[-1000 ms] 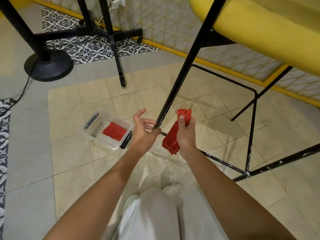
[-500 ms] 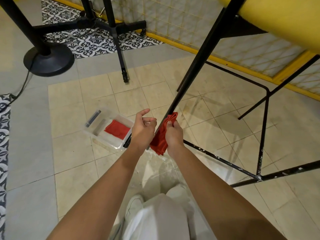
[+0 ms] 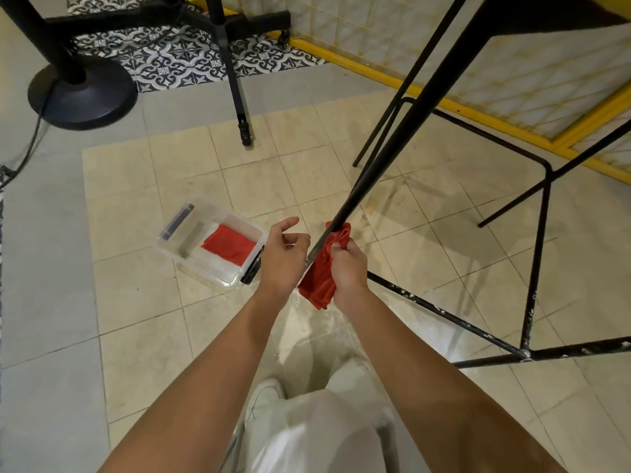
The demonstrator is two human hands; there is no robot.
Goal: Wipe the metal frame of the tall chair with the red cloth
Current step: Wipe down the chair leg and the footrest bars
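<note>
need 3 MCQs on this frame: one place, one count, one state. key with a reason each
1. Where does the clear plastic box lie?
A. On the chair's seat
B. On the beige floor tiles, left of both hands
C. On the patterned tiles

2. How many red cloths are in view?
A. One
B. Three
C. Two

3. How is the red cloth in the right hand placed?
A. Bunched round the black metal chair leg
B. Spread flat on the floor
C. Draped over the round black base

Key:
1 B: it sits on the tiles beside the left hand.
2 C: one is held, and a second red cloth lies in the box.
3 A: the fingers clamp it to the leg.
</note>
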